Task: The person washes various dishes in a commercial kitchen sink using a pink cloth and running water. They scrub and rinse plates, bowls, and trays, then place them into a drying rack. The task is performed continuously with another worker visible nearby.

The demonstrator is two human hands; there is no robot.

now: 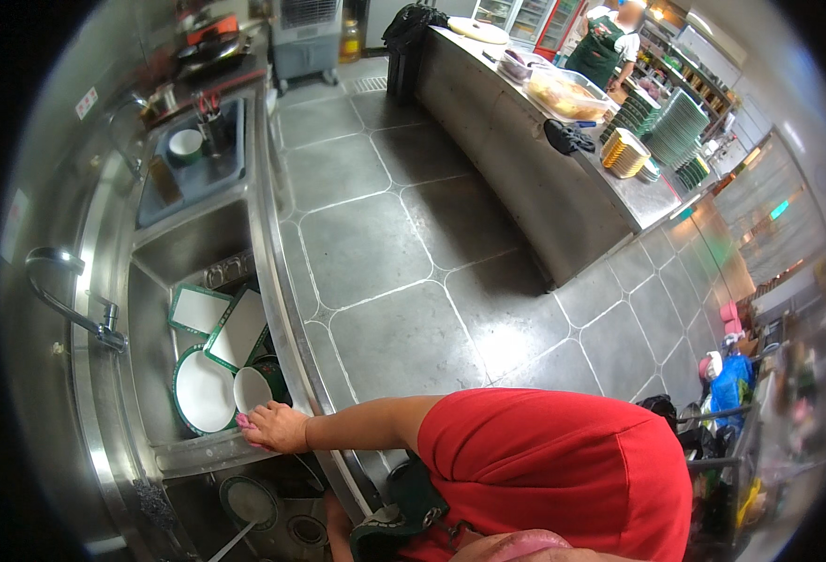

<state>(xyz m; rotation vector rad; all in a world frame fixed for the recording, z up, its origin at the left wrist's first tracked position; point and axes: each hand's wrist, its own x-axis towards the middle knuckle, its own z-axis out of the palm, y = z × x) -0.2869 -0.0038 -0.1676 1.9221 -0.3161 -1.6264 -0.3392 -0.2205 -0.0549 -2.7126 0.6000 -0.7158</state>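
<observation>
My right hand [277, 427] is closed around a pink cloth [245, 422] at the near rim of a steel sink basin [209, 453]. Beside it a white cup or bowl [252, 388] with a green outside leans in the basin. An oval white dish with a green rim [204, 390] and two rectangular green-rimmed plates [199, 309] [239, 329] lie there too. My left hand is out of view; only part of the forearm shows at the bottom. Near it, a round green-rimmed dish [249, 503] sits in the lower basin.
A chrome faucet [109, 330] arches over the middle basin. Beyond, a grey tub [195, 186] holds a bowl and a utensil holder. Across the tiled floor stands a steel counter [525, 168] with food containers and stacked dishes; a person in a green apron [599, 53] is behind it.
</observation>
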